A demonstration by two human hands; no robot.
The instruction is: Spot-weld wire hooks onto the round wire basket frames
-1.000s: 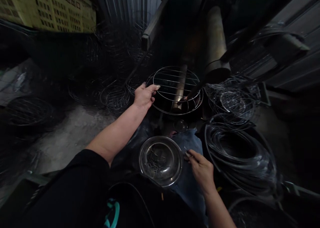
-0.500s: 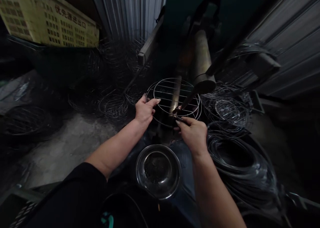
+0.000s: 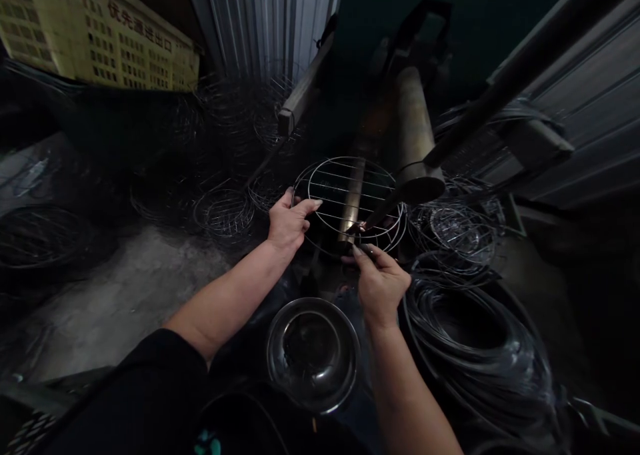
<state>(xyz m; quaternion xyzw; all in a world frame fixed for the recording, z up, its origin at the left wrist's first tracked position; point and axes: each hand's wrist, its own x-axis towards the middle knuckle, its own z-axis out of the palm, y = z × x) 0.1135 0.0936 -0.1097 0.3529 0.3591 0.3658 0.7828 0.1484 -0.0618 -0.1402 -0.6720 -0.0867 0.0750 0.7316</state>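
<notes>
A round wire rack (image 3: pixel 350 202) sits on a dark machine, under a pointed metal electrode (image 3: pixel 380 212). My left hand (image 3: pixel 289 220) grips the rack's left rim, thumb over the wire. My right hand (image 3: pixel 377 278) is at the rack's near edge with fingers pinched together on a small thin piece that I cannot make out. Below my hands a shiny steel bowl (image 3: pixel 313 352) holds several short wire pieces.
Coils of dark wire (image 3: pixel 475 335) lie at my right. Stacks of finished wire racks (image 3: pixel 223 212) stand at the left and at the right (image 3: pixel 457 232). A brass-coloured cylinder (image 3: pixel 413 125) and a slanting bar (image 3: pixel 520 55) hang over the machine. Bare concrete floor (image 3: pixel 125 288) lies at the left.
My right hand rose from beside the bowl to the rack's near edge, pinching a small piece. My left hand kept its grip on the rim.
</notes>
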